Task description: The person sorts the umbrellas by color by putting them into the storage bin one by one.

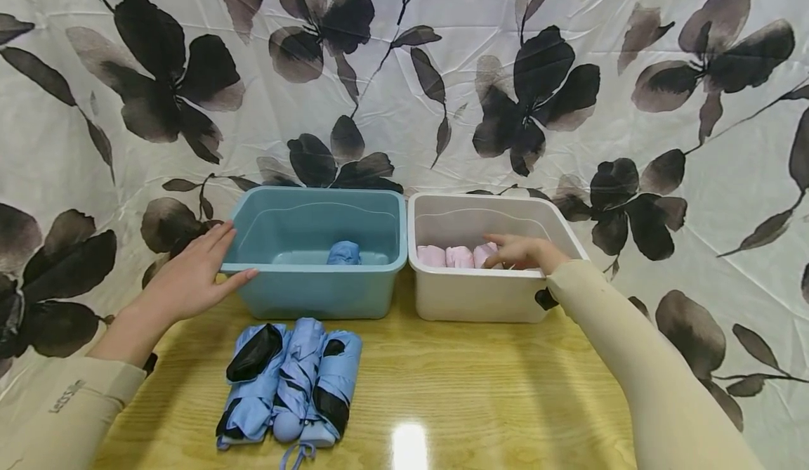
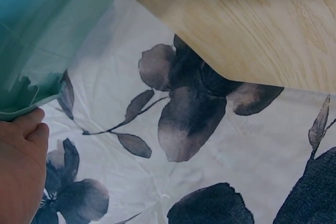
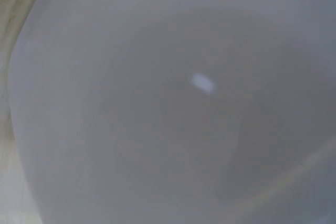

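My left hand (image 1: 196, 273) rests on the left end of a blue plastic bin (image 1: 322, 294), fingers along its rim and thumb extended over the front corner. One rolled blue bundle (image 1: 344, 253) sits inside this bin. Over the right part of a white bin (image 1: 480, 301), my right hand (image 1: 524, 251) reaches in and touches a pink bundle (image 1: 485, 253); the front rim hides its lower fingers. Further pink bundles (image 1: 459, 256) stand to the left of it. Three folded blue umbrellas (image 1: 297, 379) with black patches lie side by side on the table before the blue bin.
Both bins stand next to each other at the back of the wood-grain table (image 1: 468, 386). Behind them hangs a white cloth (image 1: 442, 6) with dark flowers. The right wrist view is filled by the blurred pale wall of the white bin (image 3: 157, 129).
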`<state>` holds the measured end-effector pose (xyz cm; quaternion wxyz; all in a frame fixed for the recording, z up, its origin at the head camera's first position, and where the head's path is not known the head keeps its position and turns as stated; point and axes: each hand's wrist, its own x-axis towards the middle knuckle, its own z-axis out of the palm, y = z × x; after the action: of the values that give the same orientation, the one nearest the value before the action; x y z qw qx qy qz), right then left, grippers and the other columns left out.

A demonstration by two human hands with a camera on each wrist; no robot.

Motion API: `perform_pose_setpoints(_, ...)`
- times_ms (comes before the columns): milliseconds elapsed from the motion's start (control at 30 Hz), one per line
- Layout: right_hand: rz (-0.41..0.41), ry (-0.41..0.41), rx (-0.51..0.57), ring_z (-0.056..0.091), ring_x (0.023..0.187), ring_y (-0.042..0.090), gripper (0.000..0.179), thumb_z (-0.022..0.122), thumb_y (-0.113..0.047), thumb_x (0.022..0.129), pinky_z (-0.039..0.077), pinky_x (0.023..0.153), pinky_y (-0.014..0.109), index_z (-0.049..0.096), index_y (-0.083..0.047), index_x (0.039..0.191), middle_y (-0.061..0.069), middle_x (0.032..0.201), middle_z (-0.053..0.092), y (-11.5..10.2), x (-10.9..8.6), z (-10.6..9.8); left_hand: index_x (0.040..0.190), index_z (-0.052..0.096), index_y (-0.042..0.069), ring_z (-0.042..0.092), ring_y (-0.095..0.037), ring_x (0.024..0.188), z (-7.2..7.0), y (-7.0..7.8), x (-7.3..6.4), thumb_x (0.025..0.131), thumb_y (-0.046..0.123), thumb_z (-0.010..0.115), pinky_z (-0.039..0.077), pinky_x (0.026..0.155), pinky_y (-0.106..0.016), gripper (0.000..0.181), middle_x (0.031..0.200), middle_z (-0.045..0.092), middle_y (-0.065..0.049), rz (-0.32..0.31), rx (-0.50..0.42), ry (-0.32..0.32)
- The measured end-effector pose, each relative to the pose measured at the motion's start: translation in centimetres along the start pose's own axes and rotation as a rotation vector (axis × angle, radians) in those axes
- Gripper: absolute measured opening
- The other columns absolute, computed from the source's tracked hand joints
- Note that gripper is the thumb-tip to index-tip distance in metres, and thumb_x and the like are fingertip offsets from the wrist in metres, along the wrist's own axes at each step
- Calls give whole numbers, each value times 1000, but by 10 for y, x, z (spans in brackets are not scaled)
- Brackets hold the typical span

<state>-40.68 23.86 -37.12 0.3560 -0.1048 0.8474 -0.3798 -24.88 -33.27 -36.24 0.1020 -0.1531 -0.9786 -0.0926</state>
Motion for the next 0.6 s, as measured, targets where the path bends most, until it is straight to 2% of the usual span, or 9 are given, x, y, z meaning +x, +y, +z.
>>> perform_pose_setpoints(200,23,-36,33,14,151,60,95,62,-20,102,22,125,61,-7,-4,166,30,170,2,-3,-1,-3,158,26,-14,23,-52,152,-1,1,1,102,56,60,24,119,-68,96,166,21,-34,10,0,4)
perform_pose_setpoints(300,38,-19,-31,20,150,59,93,60,-32,104,28,122,63,-3,-4,167,30,170,6,-6,-5,-4,158,26,-14,23,-52,152,-2,1,2,102,56,60,25,119,-68,96,166,21,-34,12,2,0)
perform_pose_setpoints(400,28,41,-153,33,147,55,97,59,-51,102,41,114,61,4,-4,167,29,170,13,-10,-13,-4,158,25,-14,23,-52,152,-2,2,2,102,56,60,25,119,-68,97,166,21,-34,11,2,-5)
perform_pose_setpoints(467,-7,103,-255,38,146,52,102,58,-60,100,49,108,59,9,-1,166,29,168,18,-12,-18,-4,158,26,-14,23,-52,152,-2,2,1,101,56,60,25,119,-68,97,166,21,-34,12,2,-5)
perform_pose_setpoints(600,-129,267,-426,33,149,50,96,55,-60,101,40,115,60,21,3,164,30,167,24,-15,-31,-2,158,26,-14,23,-53,151,-2,2,0,102,56,59,25,119,-68,97,166,21,-33,8,-4,-7)
